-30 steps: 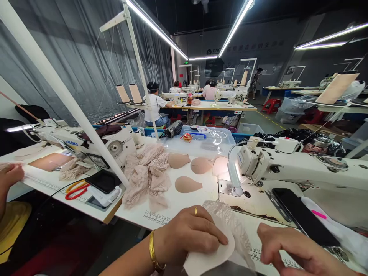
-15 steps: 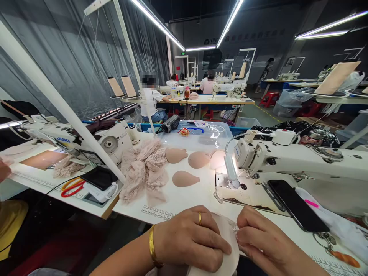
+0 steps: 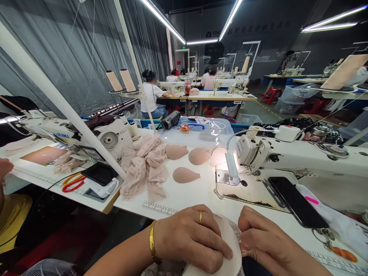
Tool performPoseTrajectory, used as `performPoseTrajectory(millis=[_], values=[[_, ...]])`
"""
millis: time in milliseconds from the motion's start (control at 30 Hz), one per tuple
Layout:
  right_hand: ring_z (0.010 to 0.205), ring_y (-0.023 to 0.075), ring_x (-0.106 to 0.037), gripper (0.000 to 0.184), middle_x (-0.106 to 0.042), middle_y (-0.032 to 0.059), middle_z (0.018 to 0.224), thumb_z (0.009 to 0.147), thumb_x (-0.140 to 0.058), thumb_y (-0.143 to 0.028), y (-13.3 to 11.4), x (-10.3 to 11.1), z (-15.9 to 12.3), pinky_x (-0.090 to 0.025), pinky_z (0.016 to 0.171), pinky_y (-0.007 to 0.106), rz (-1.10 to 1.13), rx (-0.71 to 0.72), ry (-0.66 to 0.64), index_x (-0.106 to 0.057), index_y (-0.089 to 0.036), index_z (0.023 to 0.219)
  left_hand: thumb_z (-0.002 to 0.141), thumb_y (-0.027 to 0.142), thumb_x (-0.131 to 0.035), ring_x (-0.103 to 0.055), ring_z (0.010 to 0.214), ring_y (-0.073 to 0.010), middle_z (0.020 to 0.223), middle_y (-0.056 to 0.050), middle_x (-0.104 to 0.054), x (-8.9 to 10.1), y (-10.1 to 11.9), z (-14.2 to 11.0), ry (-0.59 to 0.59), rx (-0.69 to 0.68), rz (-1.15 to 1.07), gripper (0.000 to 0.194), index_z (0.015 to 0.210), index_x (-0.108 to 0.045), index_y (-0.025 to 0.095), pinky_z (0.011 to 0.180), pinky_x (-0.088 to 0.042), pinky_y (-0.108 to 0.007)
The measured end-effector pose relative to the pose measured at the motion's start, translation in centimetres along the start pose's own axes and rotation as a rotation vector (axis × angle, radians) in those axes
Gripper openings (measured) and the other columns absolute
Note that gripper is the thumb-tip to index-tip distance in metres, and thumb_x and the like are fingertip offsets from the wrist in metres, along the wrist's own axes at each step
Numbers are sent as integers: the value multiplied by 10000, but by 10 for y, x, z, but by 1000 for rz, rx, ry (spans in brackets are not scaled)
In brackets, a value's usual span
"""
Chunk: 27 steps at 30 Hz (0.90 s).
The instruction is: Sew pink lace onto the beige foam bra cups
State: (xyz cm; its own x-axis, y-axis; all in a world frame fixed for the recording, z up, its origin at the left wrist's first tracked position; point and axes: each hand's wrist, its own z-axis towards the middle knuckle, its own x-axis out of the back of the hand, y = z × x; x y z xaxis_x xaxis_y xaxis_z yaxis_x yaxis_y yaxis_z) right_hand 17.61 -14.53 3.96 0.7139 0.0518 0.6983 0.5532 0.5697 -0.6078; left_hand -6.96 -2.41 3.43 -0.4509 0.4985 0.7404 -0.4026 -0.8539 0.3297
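At the table's front edge, my left hand [image 3: 192, 239] lies over a pale beige bra cup pad [image 3: 235, 253], fingers pressed on its face. Light lace fabric [image 3: 234, 227] shows along the pad's right side. My right hand [image 3: 263, 239] is closed in a pinch on the lace at that edge; its fingertips are partly hidden. Beyond my hands, several beige teardrop bra cup pads [image 3: 186, 175] lie flat on the white tabletop. To their left sits a crumpled heap of pinkish lace garments [image 3: 140, 168].
A sewing machine [image 3: 287, 153] with a lit lamp [image 3: 231, 168] stands at the right. Near it lie a black phone [image 3: 299, 201] and tweezers [image 3: 273, 191]. Red-handled scissors [image 3: 73, 184] rest on the left table, where a co-worker's hand [image 3: 5, 167] shows. A clear plastic bin [image 3: 201, 134] is behind.
The view has shifted slightly. My left hand still presses the pad, and my right hand still pinches the lace, with a little more lace showing between the hands.
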Motion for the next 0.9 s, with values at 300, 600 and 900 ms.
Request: performPoseTrajectory(millis=[300, 600, 900], values=[[764, 148, -554, 191, -511, -8, 879, 1083, -466, -267, 10, -42, -17, -511, 655, 248, 275, -185, 260, -423, -275, 897, 984, 231, -657, -650, 888, -105, 1133, 78, -795, -12, -9, -1, 142, -154, 168, 272, 713, -671, 216, 887, -496, -266], [725, 167, -566, 169, -586, -2, 832, 1049, -568, -363, 57, -27, -39, -459, 621, 265, -148, -425, 430, -535, -270, 911, 1056, 278, -518, -639, 789, -94, 1020, 50, -809, -4, -1, 6, 179, -147, 219, 394, 703, -671, 193, 760, -507, -264], [643, 124, -509, 259, -500, -44, 755, 1089, -467, -382, -5, -51, -15, -449, 565, 203, 109, -336, 227, -475, -265, 858, 1031, 273, -558, -634, 810, -104, 1052, 72, -803, -10, -4, 7, 157, -144, 235, 371, 673, -636, 218, 763, -501, -276]])
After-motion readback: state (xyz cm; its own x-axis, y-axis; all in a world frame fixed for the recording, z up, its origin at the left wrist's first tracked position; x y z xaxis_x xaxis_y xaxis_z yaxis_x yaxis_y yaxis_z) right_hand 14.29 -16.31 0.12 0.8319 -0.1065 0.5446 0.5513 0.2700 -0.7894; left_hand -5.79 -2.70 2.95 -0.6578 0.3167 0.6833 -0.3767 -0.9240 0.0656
